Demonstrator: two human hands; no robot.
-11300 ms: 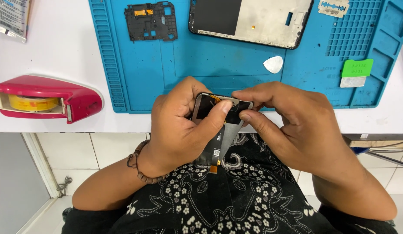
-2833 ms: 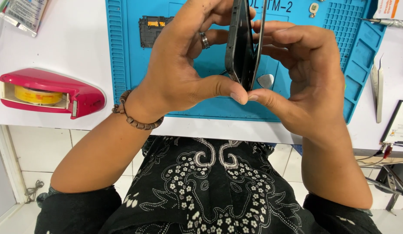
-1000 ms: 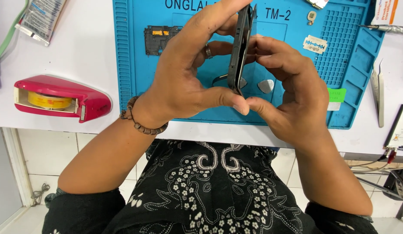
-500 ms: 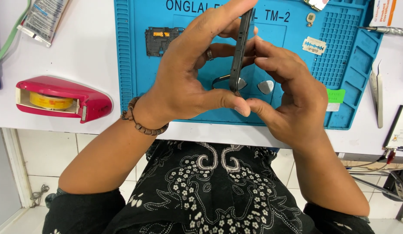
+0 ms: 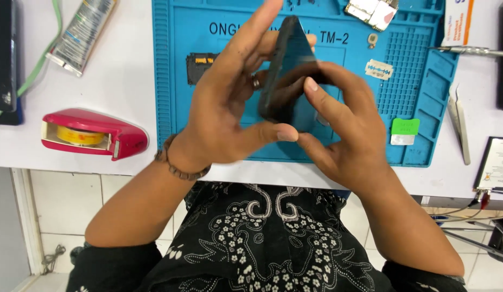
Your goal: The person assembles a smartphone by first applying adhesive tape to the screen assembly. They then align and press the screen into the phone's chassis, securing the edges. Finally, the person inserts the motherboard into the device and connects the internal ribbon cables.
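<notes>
A dark phone (image 5: 286,70) is held upright above the blue mat (image 5: 170,65), gripped between the left hand (image 5: 230,116) and right hand (image 5: 343,130). Edge pressing or inspection seems under way; a firm, even squeeze is called for next.

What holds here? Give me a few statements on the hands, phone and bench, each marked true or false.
1. Both hands grip the phone. True.
2. The phone lies flat on the mat. False: it is held up above it.
3. The tape dispenser sits left of the mat. True.
4. The left hand wears a glove. False: it is bare, with a bead bracelet at the wrist.
5. The right hand holds tweezers. False: the tweezers lie on the table.
</notes>
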